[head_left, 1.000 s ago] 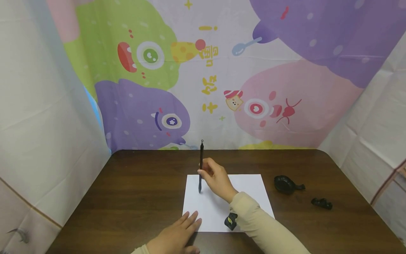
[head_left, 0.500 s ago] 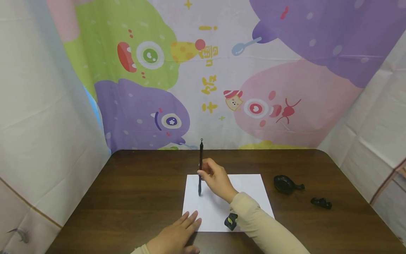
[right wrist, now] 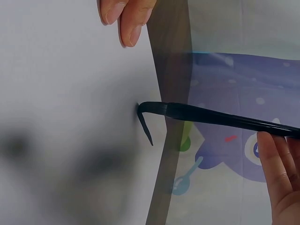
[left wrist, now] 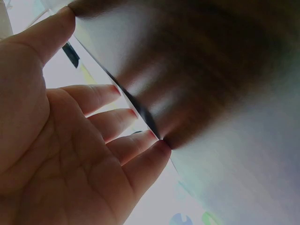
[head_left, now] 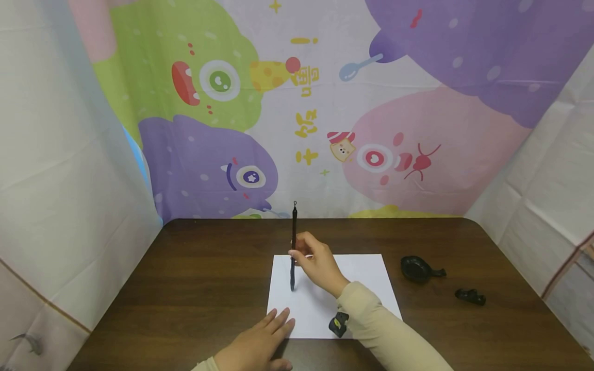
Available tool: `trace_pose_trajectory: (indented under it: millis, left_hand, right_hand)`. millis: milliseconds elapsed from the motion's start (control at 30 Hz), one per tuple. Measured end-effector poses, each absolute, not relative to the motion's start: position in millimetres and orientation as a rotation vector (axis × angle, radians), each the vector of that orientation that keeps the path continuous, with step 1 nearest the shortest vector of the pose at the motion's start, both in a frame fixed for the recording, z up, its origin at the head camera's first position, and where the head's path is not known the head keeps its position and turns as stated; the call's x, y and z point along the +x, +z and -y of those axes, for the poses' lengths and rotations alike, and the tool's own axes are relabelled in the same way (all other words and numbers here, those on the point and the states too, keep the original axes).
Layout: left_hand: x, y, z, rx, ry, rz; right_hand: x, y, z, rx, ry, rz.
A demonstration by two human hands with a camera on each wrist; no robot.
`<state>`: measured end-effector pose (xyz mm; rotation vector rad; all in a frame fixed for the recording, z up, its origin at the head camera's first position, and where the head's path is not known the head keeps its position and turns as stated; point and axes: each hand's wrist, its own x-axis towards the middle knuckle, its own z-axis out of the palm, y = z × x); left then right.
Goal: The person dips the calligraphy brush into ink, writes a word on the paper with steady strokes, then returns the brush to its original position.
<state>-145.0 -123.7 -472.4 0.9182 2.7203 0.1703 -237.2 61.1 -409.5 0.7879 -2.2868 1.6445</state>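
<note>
My right hand (head_left: 317, 260) pinches a black writing brush (head_left: 294, 226) by its handle and holds it nearly upright over a white sheet of paper (head_left: 371, 288). In the right wrist view the brush's dark tip (right wrist: 145, 107) meets the paper and bends there. From it a short black stroke (right wrist: 146, 131) runs along the sheet. My left hand (head_left: 257, 340) lies with spread fingers over the paper's near left corner. The left wrist view shows its fingertips (left wrist: 161, 147) touching down at the sheet's edge.
A black dish with a short handle (head_left: 416, 269) sits right of the paper. Further right lies a small black bumpy brush rest (head_left: 470, 296). A small black device (head_left: 339, 323) is at my right cuff. A cartoon-printed curtain (head_left: 306, 196) hangs behind the brown table (head_left: 199, 278).
The brush tip has slid a little toward me on the paper, with the brush staying nearly upright. My left hand has not moved.
</note>
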Motion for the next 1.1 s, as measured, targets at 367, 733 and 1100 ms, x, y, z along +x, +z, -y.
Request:
trace_pose_trajectory:
  millis: [367, 733, 1100]
  left_hand:
    - [-144, -471, 123, 0.898, 0.176, -2.708]
    - [-143, -470, 123, 0.9, 0.19, -2.708]
    - [-143, -473, 125, 0.945, 0.172, -2.755]
  right_hand:
    - [-237, -410, -62, 0.788, 1.667, 2.304]
    - [-255, -436, -63, 0.774, 1.661, 2.339]
    - [-258, -432, -66, 0.773, 1.667, 2.246]
